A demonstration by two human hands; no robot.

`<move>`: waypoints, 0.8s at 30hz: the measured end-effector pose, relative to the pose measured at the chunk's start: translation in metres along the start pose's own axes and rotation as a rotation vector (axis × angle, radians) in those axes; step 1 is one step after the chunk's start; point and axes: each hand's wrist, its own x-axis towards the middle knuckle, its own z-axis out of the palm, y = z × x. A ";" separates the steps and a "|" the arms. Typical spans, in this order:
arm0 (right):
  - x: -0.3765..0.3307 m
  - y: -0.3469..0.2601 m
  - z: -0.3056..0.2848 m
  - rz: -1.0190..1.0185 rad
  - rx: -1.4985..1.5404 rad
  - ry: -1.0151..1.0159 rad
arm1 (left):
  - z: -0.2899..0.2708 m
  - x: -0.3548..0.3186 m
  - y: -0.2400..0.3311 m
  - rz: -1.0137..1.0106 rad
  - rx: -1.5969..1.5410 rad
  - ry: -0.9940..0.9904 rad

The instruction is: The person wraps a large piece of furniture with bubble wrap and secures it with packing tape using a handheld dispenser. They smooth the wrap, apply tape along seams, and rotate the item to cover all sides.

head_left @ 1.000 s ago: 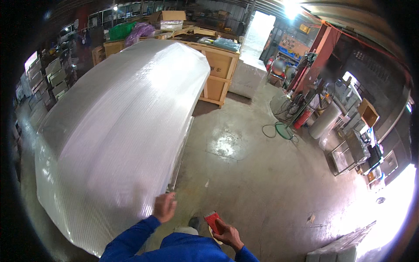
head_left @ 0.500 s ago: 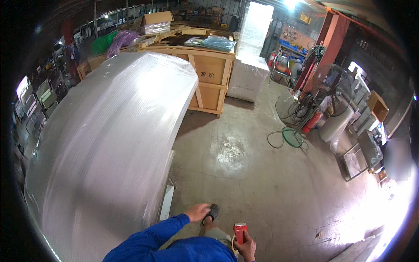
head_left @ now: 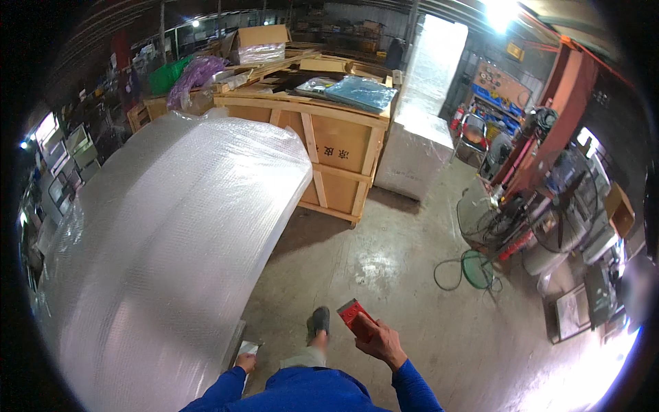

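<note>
crate (head_left: 338,190), blue sheet (head_left: 360,93) on top | purple film (head_left: 193,77) beside green bundle (head_left: 167,78) | fan (head_left: 561,196) near red pillar (head_left: 575,82) | chair (head_left: 473,132) | open carton (head_left: 261,36)

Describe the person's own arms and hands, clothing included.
The left sleeve and right sleeve are blue and long, ending near the wrists, with no marking visible. The left hand and right hand wear no gloves.

Bundle (head_left: 171,233) to the left, crate (head_left: 336,147) behind it.
A box (head_left: 415,158) stands right of the crate, a fan (head_left: 559,202) farther right, a tool (head_left: 353,315) in the right hand (head_left: 384,342).
</note>
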 end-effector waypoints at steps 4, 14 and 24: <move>0.098 0.036 0.001 -0.051 -0.079 -0.080 | 0.062 0.037 0.060 0.249 0.452 -0.094; 0.317 0.126 -0.042 0.049 0.039 -0.161 | 0.032 0.108 0.558 0.886 0.254 0.548; 0.625 0.221 -0.070 -0.209 0.118 -0.167 | -0.178 0.191 0.866 0.263 0.627 1.228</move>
